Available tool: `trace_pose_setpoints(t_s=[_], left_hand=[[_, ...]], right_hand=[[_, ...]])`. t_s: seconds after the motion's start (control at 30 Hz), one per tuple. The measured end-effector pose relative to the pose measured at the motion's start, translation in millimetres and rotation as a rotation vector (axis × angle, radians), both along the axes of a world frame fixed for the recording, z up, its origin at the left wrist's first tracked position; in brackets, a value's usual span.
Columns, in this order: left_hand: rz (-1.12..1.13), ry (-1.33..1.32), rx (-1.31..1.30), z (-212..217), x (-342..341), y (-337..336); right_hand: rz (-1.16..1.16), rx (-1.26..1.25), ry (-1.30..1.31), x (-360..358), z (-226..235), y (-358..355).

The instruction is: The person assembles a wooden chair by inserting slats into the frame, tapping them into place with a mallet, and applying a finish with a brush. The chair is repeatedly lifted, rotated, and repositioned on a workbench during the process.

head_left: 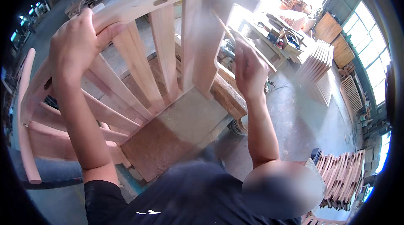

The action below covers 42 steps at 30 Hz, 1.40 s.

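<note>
A large unpainted wooden slatted frame [164,52], like a bench or chair back, leans in front of me. It has a curved top rail with an oval slot and several flat slats. My left hand [75,46] is closed over the rail, thumb on the near face and fingers going over the far edge. At the frame's right end, my right hand [251,67] is closed on a thin, light-coloured stick [224,27]. The stick points up and left, its tip close to the wide end post [214,44]. Blur hides what kind of tool it is.
Below the frame lies a flat brown board [168,140]. A rough timber [229,94] sits to its right, above a round bucket [240,126]. Stacked slatted wooden parts stand at right [317,62] and lower right [343,174]. A cluttered workbench [273,41] is farther back.
</note>
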<state>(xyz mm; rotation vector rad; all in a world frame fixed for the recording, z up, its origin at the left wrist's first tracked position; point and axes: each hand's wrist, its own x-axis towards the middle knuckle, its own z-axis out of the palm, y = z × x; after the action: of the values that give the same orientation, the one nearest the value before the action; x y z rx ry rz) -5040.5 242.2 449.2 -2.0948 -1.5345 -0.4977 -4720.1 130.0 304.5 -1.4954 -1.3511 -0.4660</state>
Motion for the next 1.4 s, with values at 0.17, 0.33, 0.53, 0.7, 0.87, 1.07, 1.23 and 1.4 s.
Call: trace_pose_setpoints(t_s=[0.17, 0.33, 0.53, 0.7, 0.87, 1.07, 1.23, 1.4], left_hand=[[-0.097, -0.111, 0.135, -2.6, 16.5, -1.7], [-0.553, -0.531, 0.514, -43.4, 33.9, -29.7], [-0.929, -0.459, -0.368, -231.8, 260.5, -103.7], [-0.983, -0.184, -0.576, -371.7, 405.3, -125.0], [-0.865, -0.011, -0.533, -458.8, 457.8, -149.3], [-0.72, 0.185, -0.614, -460.9, 459.6, -145.5], [-0.591, 0.223, -0.647, -454.0, 466.3, -153.9], [-0.55, 0.237, -0.671, -448.4, 442.5, -166.9]], right_hand=[[0.213, -0.029, 0.6, 44.1, -99.6, -57.5], [0.06, 0.062, 1.204, 106.0, -230.5, -149.4], [-0.596, -0.557, 1.158, 205.6, -400.8, -253.6], [-0.616, -0.962, 1.081, 295.1, -536.6, -243.1], [-0.582, -1.173, 1.134, 379.2, -658.5, -197.2], [-0.39, -1.346, 1.125, 446.0, -856.7, -166.0], [-0.309, -1.19, 1.088, 396.8, -812.3, -166.4], [-0.088, -0.843, 1.397, 380.1, -788.8, -190.7]])
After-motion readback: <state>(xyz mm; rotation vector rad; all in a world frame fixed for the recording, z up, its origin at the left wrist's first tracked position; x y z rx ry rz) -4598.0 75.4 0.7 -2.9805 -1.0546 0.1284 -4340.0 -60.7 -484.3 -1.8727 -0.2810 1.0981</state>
